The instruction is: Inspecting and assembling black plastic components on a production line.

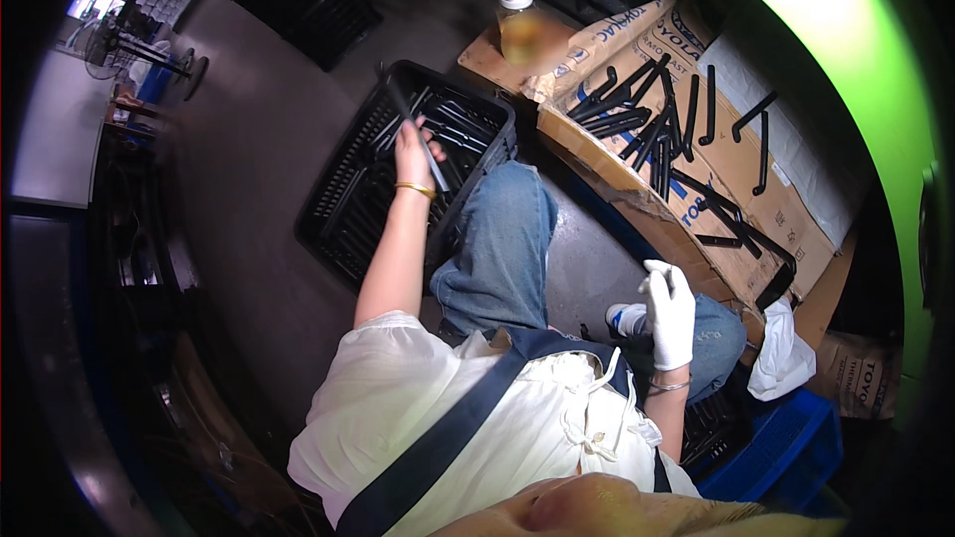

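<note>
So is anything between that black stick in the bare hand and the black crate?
Nothing visible. The left hand holds the black rod right above the open black crate, with only more rods lying inside it.

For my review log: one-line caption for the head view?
Seated person's bare left hand holds a black rod over a black crate; gloved right hand raised near black parts on cardboard.
</note>
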Available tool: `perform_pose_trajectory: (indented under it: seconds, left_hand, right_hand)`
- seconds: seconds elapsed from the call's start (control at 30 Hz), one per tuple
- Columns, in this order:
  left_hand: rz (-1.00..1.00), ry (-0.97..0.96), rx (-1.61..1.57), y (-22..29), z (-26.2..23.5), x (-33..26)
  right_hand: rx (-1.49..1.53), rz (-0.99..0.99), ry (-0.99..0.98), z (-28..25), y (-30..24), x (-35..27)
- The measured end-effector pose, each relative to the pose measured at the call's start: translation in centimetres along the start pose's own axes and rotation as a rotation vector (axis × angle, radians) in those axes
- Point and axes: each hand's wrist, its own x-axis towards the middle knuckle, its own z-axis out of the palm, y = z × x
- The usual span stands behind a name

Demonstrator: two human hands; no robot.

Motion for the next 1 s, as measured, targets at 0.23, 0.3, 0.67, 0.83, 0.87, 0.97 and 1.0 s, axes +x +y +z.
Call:
perform_pose_trajectory:
  seconds: [0.23, 0.3, 0.67, 0.83, 0.87, 0.97, 1.0]
  left_hand:
    - [-0.379, 0.404, 0.212, -13.3, -6.1, 7.0]
    - [-0.415, 0.349, 0.325, -15.6, -7.9, 8.5]
    - [-0.517, 0.186, 0.905, -16.7, -3.2, 13.5]
    - [-0.572, 0.114, 0.699, -17.7, -0.1, 12.1]
    - [-0.633, 0.133, 0.687, -17.6, 0.5, 11.4]
    - [-0.431, 0.159, 0.992, -16.6, 0.3, 10.3]
    - [-0.206, 0.236, 1.195, -16.5, -0.4, 9.9]
  right_hand:
    - [0.143, 0.157, 0.002, -0.8, 2.2, 0.7]
    - [0.146, 0.134, -0.016, -0.8, 2.2, 0.7]
    - [0.086, 0.234, 0.045, -1.3, 3.4, 0.4]
    - [0.032, 0.197, -0.027, 0.4, 3.2, 1.6]
    - [0.037, 0.211, -0.032, 0.5, 3.3, 1.7]
    - [0.022, 0.225, -0.047, 0.3, 4.1, 1.7]
    - [0.007, 0.232, -0.051, 0.2, 4.2, 1.7]
